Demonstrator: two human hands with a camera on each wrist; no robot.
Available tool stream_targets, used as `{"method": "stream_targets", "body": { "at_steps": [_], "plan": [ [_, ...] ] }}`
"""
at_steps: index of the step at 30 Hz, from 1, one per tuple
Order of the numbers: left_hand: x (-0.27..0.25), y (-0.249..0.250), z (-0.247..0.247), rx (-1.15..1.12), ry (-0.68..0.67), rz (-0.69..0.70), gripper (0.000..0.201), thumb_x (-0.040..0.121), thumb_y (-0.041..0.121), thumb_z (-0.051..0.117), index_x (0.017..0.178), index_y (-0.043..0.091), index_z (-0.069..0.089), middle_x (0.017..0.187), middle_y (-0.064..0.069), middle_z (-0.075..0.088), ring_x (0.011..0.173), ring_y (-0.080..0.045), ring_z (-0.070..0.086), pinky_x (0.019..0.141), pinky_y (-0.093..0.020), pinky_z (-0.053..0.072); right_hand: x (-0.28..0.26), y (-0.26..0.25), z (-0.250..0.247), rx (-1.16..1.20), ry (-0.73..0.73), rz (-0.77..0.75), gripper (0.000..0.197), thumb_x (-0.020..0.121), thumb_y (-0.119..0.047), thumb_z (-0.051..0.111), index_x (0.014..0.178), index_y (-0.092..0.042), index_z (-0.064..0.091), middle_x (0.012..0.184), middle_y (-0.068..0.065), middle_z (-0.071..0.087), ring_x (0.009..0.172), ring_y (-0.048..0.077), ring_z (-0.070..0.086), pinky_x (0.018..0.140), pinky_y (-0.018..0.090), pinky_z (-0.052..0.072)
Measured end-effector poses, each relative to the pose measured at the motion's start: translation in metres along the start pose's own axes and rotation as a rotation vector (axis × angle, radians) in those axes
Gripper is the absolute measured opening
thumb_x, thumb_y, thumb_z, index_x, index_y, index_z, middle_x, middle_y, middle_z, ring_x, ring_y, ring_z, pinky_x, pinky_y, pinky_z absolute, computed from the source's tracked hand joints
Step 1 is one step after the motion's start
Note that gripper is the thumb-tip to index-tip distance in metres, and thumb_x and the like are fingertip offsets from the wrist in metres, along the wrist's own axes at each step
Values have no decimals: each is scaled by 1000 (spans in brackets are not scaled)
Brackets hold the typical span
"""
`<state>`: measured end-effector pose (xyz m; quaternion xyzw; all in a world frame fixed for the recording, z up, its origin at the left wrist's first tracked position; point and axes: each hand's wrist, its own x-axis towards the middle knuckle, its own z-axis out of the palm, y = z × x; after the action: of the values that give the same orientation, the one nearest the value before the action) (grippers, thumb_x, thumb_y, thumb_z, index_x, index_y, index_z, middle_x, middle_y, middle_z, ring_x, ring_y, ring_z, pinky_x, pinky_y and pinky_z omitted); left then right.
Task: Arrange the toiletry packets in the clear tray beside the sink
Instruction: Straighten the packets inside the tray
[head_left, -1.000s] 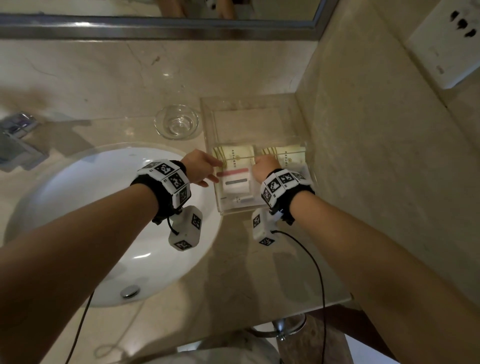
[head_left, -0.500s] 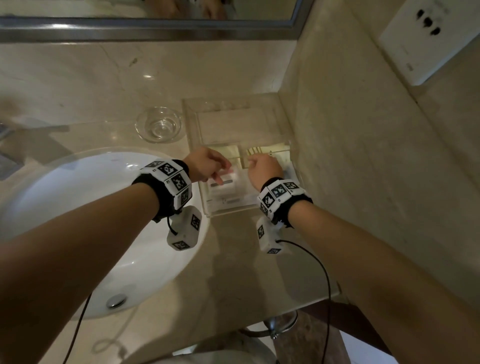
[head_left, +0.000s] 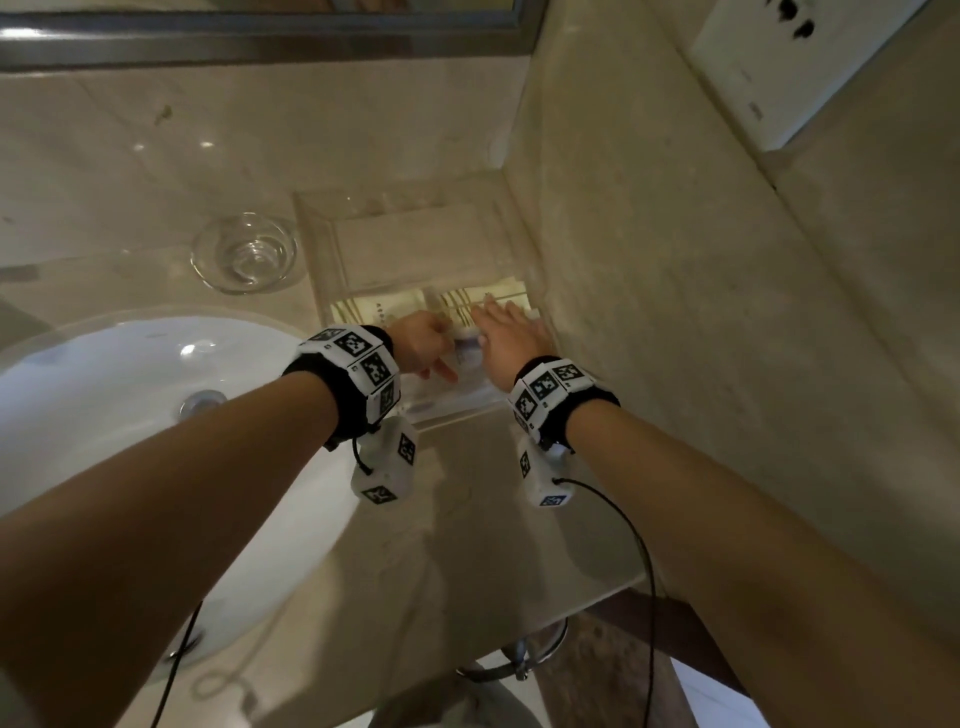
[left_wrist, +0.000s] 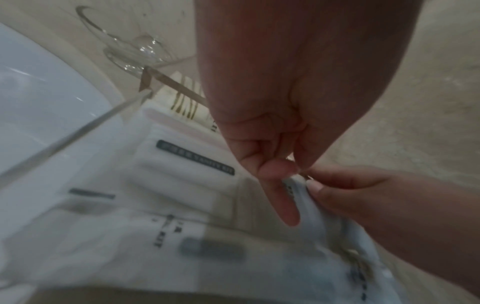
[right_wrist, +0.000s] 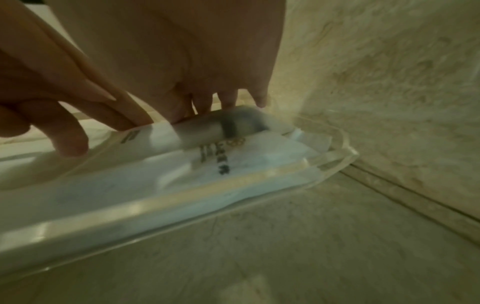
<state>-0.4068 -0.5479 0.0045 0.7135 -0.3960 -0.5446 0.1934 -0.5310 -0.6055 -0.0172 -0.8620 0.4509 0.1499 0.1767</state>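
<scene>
Head view: both hands are working over the near end of the tray (head_left: 332, 244), which is sitting in the counter corner, against the side wall (head_left: 649, 270) and just right of the sink (head_left: 104, 374).

Left hand (head_left: 421, 345): fingers are curling inward. In the left wrist view the thumb and curled fingers (left_wrist: 275, 170) are pinching the edge of a white packet (left_wrist: 309, 209), with one finger pointing straight down along it.

Right hand (head_left: 511, 338): fingers are lying nearly straight and spread, reaching forward over the right side of the tray. In the right wrist view the fingertips (right_wrist: 228, 100) are pressing down on a roll (right_wrist: 207, 129) inside a packet; its thumb is touching the same white packet the left hand is pinching.

Packets: white ones (left_wrist: 182, 162) with dark labels are lying flat in the near part of the tray; two cream ones (head_left: 384, 309) with gold stripes are lying side by side behind them. The tray's far half is showing bare bottom.

A glass bowl (head_left: 244, 252) is standing on the counter just left of the tray's far corner. Both wrist views are blurring; label text is unreadable.
</scene>
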Motion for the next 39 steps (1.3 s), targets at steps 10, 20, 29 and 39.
{"method": "stream_targets", "body": {
  "at_steps": [10, 20, 29, 39],
  "plan": [
    [8, 3, 0, -83, -61, -4, 9, 91, 5, 44, 90, 7, 52, 103, -16, 61, 72, -17, 62, 44, -16, 43, 2, 9, 1, 67, 32, -65, 49, 100, -21, 32, 148, -18, 23, 159, -1, 13, 147, 20, 12, 120, 46, 7],
    [10, 6, 1, 1, -24, -2, 22, 89, 0, 45, 71, 13, 49, 69, -2, 57, 52, -6, 58, 38, -12, 40, -14, 21, -1, 25, 228, -106, 25, 94, -20, 43, 112, -14, 59, 118, 1, 59, 112, 22, 51, 100, 38, 32],
    [9, 10, 5, -48, -10, 0, 21, 92, -1, 36, 103, 14, 47, 99, -8, 56, 41, 2, 60, 36, -12, 38, -13, 17, -7, -74, 89, -68, 24, 94, -21, 40, 104, -19, 63, 112, 0, 61, 111, 21, 48, 102, 41, 29],
    [7, 13, 6, -51, 19, -9, 38, 95, 8, 38, 132, 5, 44, 109, -9, 57, 61, -7, 59, 49, -18, 38, -15, 22, 1, -140, 124, -90, 39, 98, -37, 32, 115, -18, 62, 123, 2, 57, 117, 22, 46, 100, 41, 32]
  ]
}}
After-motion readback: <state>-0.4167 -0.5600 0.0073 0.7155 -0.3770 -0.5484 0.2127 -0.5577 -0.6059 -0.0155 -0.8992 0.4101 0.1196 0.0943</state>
